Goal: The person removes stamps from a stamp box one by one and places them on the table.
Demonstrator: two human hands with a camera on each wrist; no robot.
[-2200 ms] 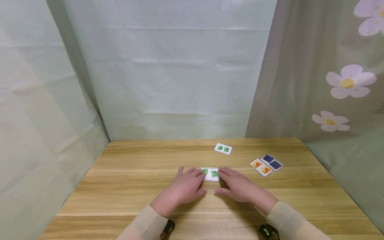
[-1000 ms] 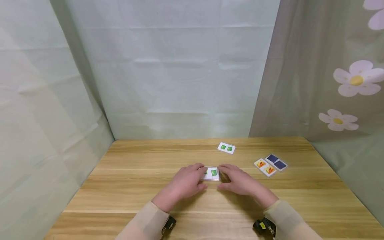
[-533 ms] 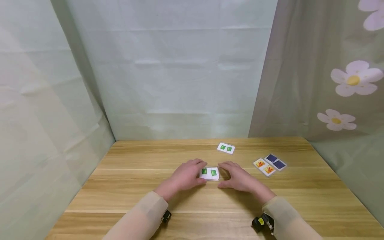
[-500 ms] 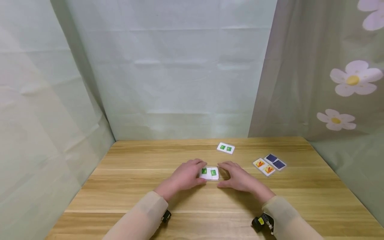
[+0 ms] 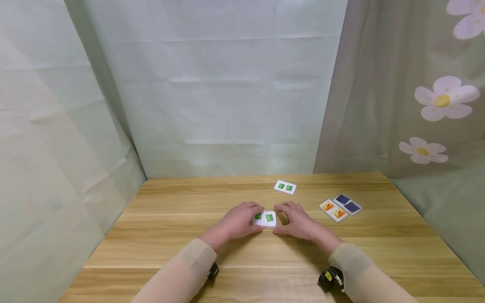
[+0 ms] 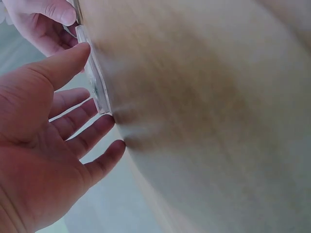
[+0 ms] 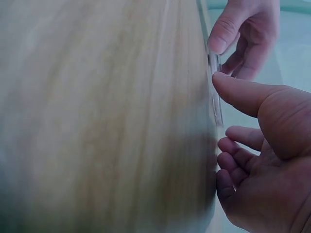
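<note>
A small stack of clear-edged cards (image 5: 264,221) lies flat on the table, its white top card showing two green squares. My left hand (image 5: 239,220) grips its left end, thumb at the near edge and index finger at the far edge. On the right end, my right hand (image 5: 297,221) does likewise with thumb and bent fingers. The left wrist view shows the layered rim of the card stack (image 6: 99,85) between thumb and fingers. In the right wrist view, the thumb tip meets the edge of the card stack (image 7: 216,104); the other fingers curl low by the table.
Another card with two green squares (image 5: 285,187) lies farther back on the wooden table (image 5: 182,248). At right, a card with orange pictures (image 5: 333,211) adjoins one with dark blue squares (image 5: 347,204). Pale cloth (image 5: 227,105) hangs behind the table and along its sides.
Both hands had extended fingers over the stack's ends; now thumbs have come to the near edge and fingers to the far edge. The stack stays in about the same place.
</note>
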